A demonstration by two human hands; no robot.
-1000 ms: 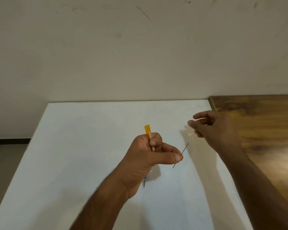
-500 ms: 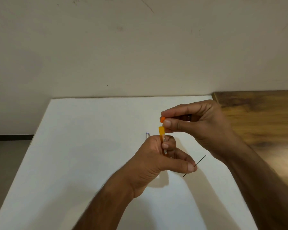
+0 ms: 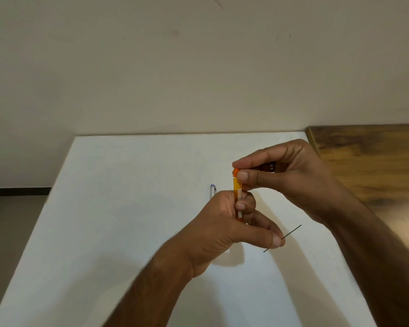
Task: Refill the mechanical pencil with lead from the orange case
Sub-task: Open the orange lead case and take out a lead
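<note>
The left hand [image 3: 224, 230] grips the case [image 3: 237, 199] and pinches a brittle lead [image 3: 291, 232] pointing to 2 o'clock; the right hand [image 3: 291, 175] pinches the cap [image 3: 235, 171]

Both forearms reach in from the lower edge, bare, converging toward the middle. The left hand [image 3: 224, 228] is curled into a loose fist with its back toward the camera, the middle and ring fingers wrapped around the orange case [image 3: 237, 197], which stands upright out of the fist. Its thumb and forefinger stretch out to the right and pinch a thin lead [image 3: 291, 232]. The right hand [image 3: 291, 178] sits higher and just beside it, wrist bent down, palm facing left. Its thumb and forefinger are pressed together on the small orange cap [image 3: 235, 171] right above the top of the case, with the other fingers curled behind.
</note>
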